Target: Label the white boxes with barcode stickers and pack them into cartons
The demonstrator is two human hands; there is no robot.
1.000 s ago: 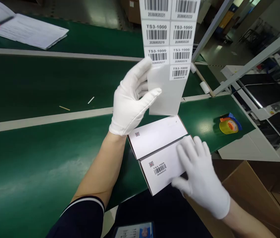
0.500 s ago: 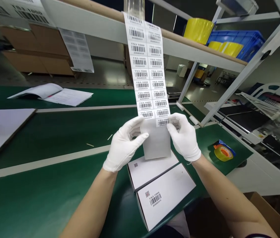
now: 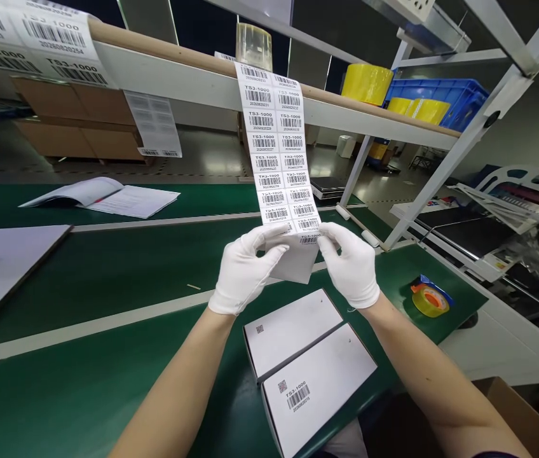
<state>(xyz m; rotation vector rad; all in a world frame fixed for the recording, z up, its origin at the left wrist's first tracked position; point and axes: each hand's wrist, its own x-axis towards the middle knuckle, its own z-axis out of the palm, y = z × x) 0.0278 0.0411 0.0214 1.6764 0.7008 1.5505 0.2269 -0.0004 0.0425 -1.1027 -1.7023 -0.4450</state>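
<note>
Long white paper strip of black-barred stickers: hangs from the round brown bar; ends low down between both hands.
Left hand in white cloth glove: pinches the strip's left edge near the low end, thumb and first finger almost together.
Right hand in white cloth glove: pinches the right edge with thumb and first finger, beside the lowest sticker.
Other fingers: tucked back, too hidden to say more.
Smooth bare white paper end: bends back below the lowest sticker.
Feel: likely light, thin and floppy, maybe a bit slippery; could crease or tear with a hard tug.
Best grip: by the side edges, gently, away from any sticky back.
Near flat white cardboard box: lies on the long green table; wears one barred sticker.
Far flat white cardboard box: lies just beside; shows only a small square code.
</note>
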